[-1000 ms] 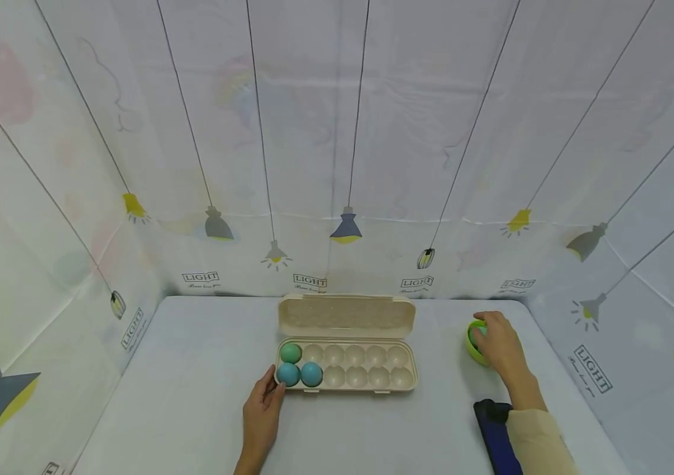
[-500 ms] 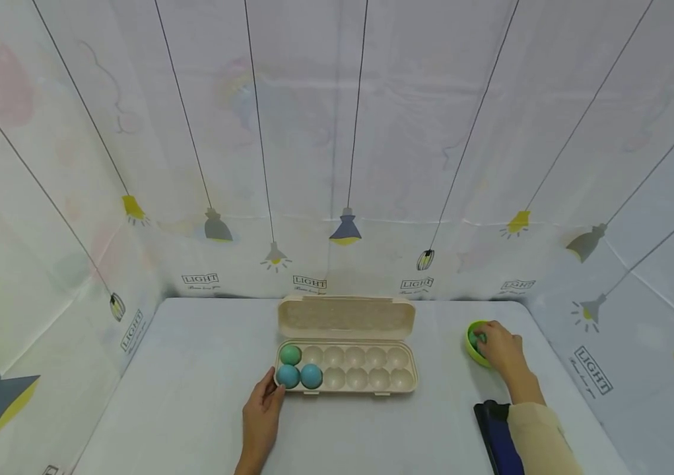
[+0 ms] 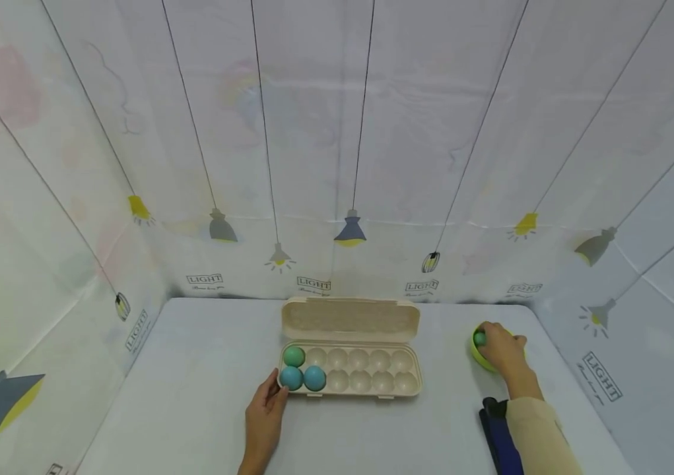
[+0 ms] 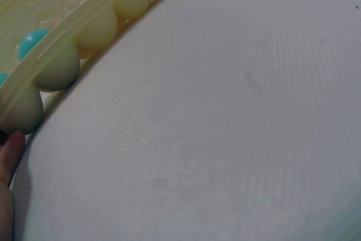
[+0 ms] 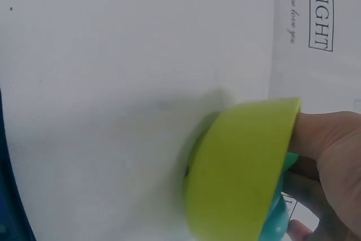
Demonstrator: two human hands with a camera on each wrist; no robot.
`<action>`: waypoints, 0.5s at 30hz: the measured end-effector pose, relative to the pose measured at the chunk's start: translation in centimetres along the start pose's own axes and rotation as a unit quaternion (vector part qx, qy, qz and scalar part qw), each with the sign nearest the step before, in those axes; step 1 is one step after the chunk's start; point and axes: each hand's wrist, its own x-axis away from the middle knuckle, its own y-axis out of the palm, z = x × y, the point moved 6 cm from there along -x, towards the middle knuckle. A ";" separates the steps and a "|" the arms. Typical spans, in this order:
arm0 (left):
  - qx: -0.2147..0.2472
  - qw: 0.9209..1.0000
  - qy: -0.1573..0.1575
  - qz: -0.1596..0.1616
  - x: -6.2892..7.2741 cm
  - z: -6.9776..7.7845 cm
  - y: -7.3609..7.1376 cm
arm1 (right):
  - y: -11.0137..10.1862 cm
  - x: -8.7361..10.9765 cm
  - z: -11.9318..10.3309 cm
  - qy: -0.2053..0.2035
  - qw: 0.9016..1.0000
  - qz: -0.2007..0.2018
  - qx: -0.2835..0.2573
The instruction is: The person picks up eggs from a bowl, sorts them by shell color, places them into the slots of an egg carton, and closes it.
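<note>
Bowl (image 5: 240, 165) with right hand (image 3: 502, 348) deeper inside, fingers less spread than earlier

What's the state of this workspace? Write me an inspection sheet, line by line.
Surface: white table.
Job's things: open carton with two blue balls in its near row and one green ball in its far row; lime bowl with more balls.
Clutter: dark blue item by the right sleeve, identity unclear.
Left hand: holds the carton's near left corner.
Right hand: fingers in the bowl, grip unclear.
Cables: nothing seen.
Surroundings: pale backdrop picturing hanging lamps.
</note>
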 end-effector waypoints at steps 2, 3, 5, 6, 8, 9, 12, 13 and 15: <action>0.001 1.000 -0.003 -0.002 0.1 0.0 0.1 | 0.3 -0.1 0.3 0.003 1.000 0.007 -0.004; 0.002 1.000 -0.004 -0.002 0.2 0.1 0.1 | 0.4 -0.1 0.4 0.004 1.000 0.011 -0.004; 0.006 1.000 -0.006 -0.002 0.2 0.1 0.1 | 0.6 -0.1 0.5 0.000 1.000 0.021 -0.006; 0.006 1.000 -0.007 -0.002 0.2 0.2 0.1 | 0.6 -0.1 0.5 -0.002 1.000 0.025 -0.007; 0.006 1.000 -0.008 -0.002 0.3 0.2 0.1 | 0.7 -0.1 0.5 -0.004 0.999 0.031 -0.012; 0.005 1.000 -0.009 -0.002 0.3 0.2 0.1 | 0.7 -0.1 0.6 -0.004 0.999 0.032 -0.014; -0.002 1.000 -0.009 -0.001 0.2 0.3 0.1 | 0.6 0.1 0.5 -0.001 0.999 0.030 -0.023; -0.003 1.000 -0.010 -0.001 0.2 0.3 0.1 | 0.6 0.2 0.5 -0.001 0.999 0.029 -0.026; -0.006 1.000 -0.009 0.000 0.1 0.4 0.1 | 0.5 0.3 0.4 -0.001 0.999 0.032 -0.032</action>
